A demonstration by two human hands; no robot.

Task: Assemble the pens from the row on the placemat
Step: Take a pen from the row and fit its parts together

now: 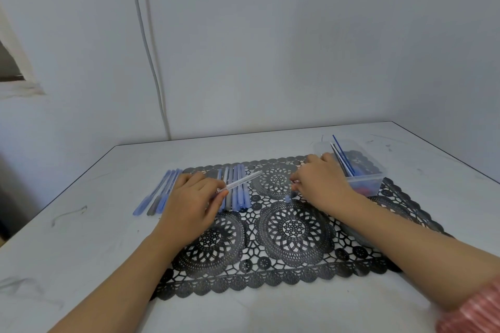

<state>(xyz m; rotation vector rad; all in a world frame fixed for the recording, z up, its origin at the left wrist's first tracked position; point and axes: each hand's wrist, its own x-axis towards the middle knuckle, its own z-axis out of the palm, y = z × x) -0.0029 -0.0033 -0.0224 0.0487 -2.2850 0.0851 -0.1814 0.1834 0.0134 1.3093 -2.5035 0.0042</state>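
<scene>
Reviewing the head view, I noted the left hand [192,203] pinching a clear pen barrel [243,180] angled across the row of pens [236,192] on the placemat [292,232]; the right hand [322,184] lay curled beside the plastic tub [368,178], and I could not determine its grasp.

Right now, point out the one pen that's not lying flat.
The clear pen pinched in the left hand, slanting over the row; the blue and grey ones lie flat, side by side.
</scene>
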